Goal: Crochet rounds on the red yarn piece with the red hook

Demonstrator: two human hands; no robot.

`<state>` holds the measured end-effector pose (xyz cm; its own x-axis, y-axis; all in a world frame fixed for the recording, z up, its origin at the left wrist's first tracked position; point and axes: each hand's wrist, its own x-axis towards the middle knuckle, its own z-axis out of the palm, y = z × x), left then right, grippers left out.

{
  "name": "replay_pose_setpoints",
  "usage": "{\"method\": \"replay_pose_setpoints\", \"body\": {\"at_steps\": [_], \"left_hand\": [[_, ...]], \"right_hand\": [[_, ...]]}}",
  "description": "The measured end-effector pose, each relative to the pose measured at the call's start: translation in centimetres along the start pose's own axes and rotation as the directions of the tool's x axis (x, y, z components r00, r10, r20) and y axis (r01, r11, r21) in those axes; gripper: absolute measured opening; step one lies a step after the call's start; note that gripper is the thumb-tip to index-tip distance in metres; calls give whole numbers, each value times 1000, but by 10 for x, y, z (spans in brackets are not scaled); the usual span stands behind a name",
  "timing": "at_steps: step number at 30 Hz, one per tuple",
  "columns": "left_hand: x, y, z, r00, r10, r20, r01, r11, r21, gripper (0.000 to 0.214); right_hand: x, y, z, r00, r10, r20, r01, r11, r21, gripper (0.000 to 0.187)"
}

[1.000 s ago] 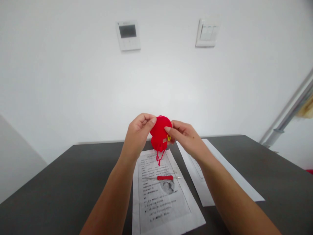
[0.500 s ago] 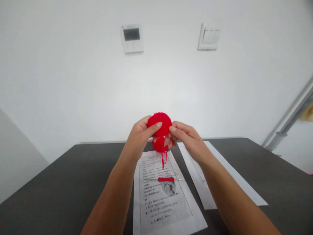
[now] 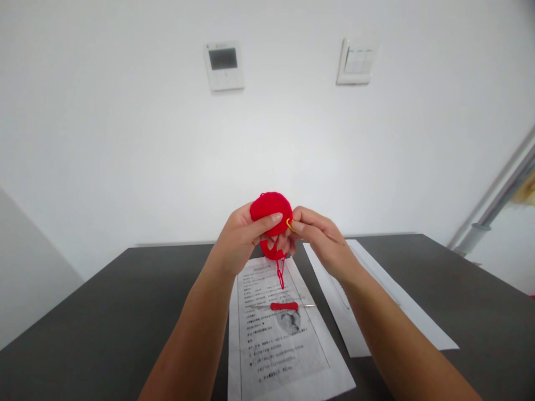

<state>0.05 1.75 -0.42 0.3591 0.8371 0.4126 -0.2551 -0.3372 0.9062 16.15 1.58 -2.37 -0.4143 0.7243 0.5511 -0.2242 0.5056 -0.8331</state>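
Above desk point(image 3: 108, 312) | left hand point(image 3: 239, 240): woolly red disc point(image 3: 267, 204) | right hand point(image 3: 320, 238): yellow loop point(image 3: 288, 224)

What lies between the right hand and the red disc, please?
In the head view, a yellow clip lies there, between the right hand and the edge of the red disc.

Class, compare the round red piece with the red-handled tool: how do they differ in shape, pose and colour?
The round red piece is a broad disc; the red-handled tool is long and thin. The piece is held up in the left hand, while the tool lies on the printed sheet. The disc looks red throughout, whereas the tool has greyish ends. Both show red.
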Motion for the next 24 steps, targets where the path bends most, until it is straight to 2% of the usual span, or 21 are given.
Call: {"method": "replay_pose_setpoints", "body": {"at_steps": [5, 24], "left_hand": [[-1, 1, 3, 1000, 10, -28, -9, 999, 32, 15], [-4, 0, 3, 999, 36, 1, -36, 998, 61, 13]], "right_hand": [[-1, -1, 0, 1000, -17, 0, 17, 1000, -7, 21], [-1, 1, -1, 999, -51, 6, 51, 998, -29, 22]]}}
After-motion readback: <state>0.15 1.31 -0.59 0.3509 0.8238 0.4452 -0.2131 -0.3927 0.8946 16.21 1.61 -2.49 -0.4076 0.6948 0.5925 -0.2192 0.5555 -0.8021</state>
